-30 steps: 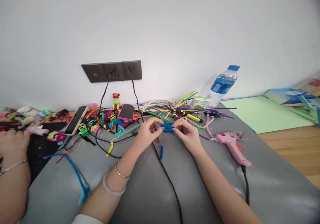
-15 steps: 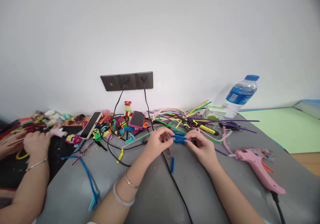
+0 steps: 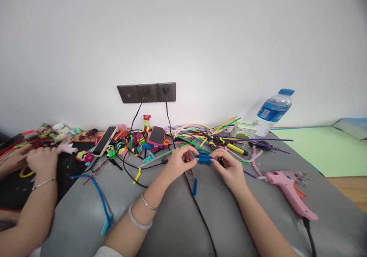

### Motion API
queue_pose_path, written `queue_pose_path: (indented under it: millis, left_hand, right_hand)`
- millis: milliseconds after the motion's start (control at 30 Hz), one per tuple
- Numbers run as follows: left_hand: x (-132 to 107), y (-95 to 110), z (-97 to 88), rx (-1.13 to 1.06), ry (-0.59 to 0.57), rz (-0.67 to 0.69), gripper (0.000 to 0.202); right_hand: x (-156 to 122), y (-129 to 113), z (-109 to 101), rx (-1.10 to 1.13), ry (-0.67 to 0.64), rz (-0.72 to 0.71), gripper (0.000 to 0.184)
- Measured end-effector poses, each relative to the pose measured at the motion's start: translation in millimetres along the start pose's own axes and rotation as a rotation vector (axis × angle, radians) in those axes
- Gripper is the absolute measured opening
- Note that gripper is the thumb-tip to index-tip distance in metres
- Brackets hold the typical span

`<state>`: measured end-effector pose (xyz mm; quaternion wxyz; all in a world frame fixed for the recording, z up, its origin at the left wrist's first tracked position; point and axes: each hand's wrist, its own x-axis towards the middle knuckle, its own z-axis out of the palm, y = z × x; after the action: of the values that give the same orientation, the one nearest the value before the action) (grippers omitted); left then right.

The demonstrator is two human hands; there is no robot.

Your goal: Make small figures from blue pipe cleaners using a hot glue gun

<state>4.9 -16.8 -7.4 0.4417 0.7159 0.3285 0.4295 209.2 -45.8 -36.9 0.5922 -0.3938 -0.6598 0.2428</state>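
Note:
Between my two hands, above the grey table, is a small bundle of blue pipe cleaner (image 3: 204,158). My left hand (image 3: 182,163) pinches its left end with thumb and fingers. At the right end, my right hand (image 3: 229,168) pinches it in the same way. The fingers cover both ends, so how the strands are joined cannot be seen. A short blue pipe cleaner piece (image 3: 195,187) lies on the table just below my hands. Farther left rests a long, bent blue pipe cleaner (image 3: 100,194) with a light blue piece (image 3: 106,225) by its lower end.
Right of my hands lies a pink hot glue gun (image 3: 289,190). Behind are yellow-black pliers (image 3: 233,146), loose pipe cleaners, a small box (image 3: 244,130) and a tilted water bottle (image 3: 272,112). A black cable (image 3: 200,211) crosses the table. A co-worker's hands (image 3: 43,159) work at left.
The view has shifted slightly. Both my hands stay pinched on the blue pipe cleaner bundle, with only small finger movements. The co-worker's hands have moved a little closer together.

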Motion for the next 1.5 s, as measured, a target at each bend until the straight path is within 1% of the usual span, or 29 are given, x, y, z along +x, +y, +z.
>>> queue_pose_path:
  millis: [133,333,500,633,867,1100,1267,1400,1500]
  left_hand:
    - [0.6,1.1,0.5,0.009,0.017,0.009,0.012]
    - [0.3,-1.3,-0.1,0.013,0.009,-0.013,0.011]
    - [-0.1,-4.0,0.3,-0.048,-0.026,-0.076,0.011]
    - [0.8,-5.1,0.7,-0.082,-0.028,-0.078,0.013]
    - [2.2,-6.8,-0.4,0.013,-0.007,-0.073,0.017]
    - [1.1,-3.9,0.5,-0.018,0.012,-0.107,0.015]
    - [0.9,-2.7,0.0,-0.105,0.000,-0.084,0.017]
    - [1.1,-4.3,0.3,-0.088,-0.012,-0.048,0.013]
    - [0.9,-6.0,1.0,-0.106,-0.012,-0.050,0.013]
  right_hand:
    - [-0.3,-0.2,-0.2,0.002,0.004,0.014,0.009]
    - [-0.2,-1.2,-0.5,0.007,0.001,0.025,0.013]
    - [0.2,-1.7,0.5,0.015,-0.001,0.053,0.016]
    - [-0.8,-0.4,0.5,0.017,-0.016,0.062,0.017]
    - [-0.9,1.9,-0.3,0.017,-0.005,0.080,0.019]
    - [-0.8,1.3,0.3,0.003,-0.020,0.064,0.016]
    - [-1.2,0.3,0.3,-0.007,-0.039,0.052,0.012]
    - [-1.2,-0.5,0.4,-0.014,-0.037,0.055,0.012]
    - [-1.5,-0.4,0.4,-0.017,-0.040,0.051,0.010]
